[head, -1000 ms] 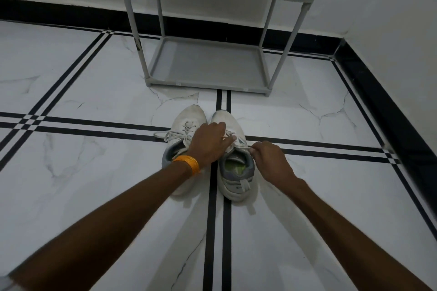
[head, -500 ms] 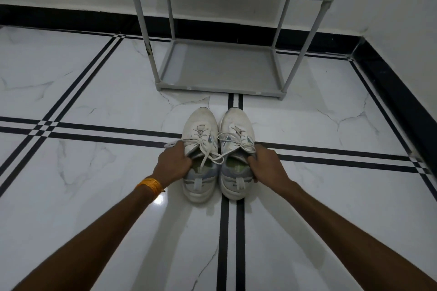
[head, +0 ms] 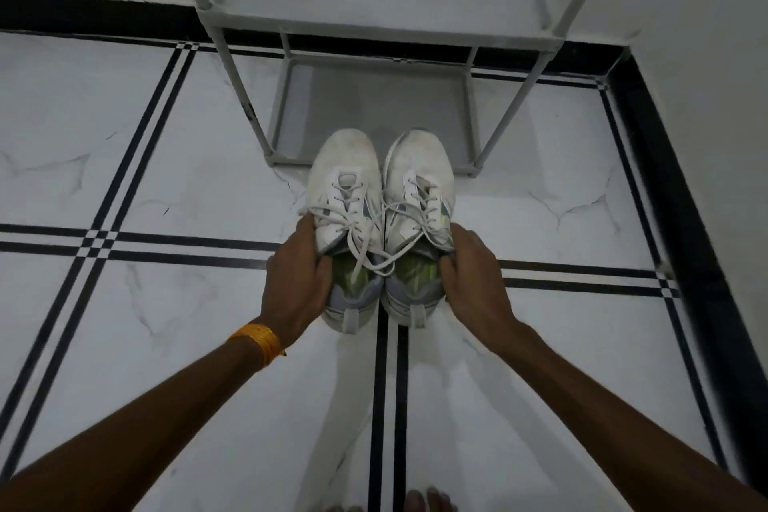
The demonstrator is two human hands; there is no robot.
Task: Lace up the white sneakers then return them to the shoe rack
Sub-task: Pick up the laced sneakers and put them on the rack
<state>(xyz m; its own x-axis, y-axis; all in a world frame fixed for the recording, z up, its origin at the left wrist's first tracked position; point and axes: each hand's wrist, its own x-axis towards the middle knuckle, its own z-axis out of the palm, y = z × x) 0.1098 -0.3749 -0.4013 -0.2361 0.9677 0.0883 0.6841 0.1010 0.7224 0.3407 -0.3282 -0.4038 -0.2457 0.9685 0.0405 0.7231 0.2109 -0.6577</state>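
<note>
White sneakers [head: 380,220], laced, gripped by left hand [head: 297,283] and right hand [head: 473,276].

Left sneaker [head: 347,200] touching right sneaker [head: 419,200] side by side, left hand [head: 297,283] on the outer left, right hand [head: 473,274] on the outer right, shoe rack [head: 374,112] just behind the toes

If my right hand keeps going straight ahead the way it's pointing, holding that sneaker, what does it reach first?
Most likely the shoe rack's bottom shelf. The right hand points toward it, and the right sneaker's toe already overlaps the shelf's front edge in this view. Depth is unclear, so the height above it can't be judged.
</note>
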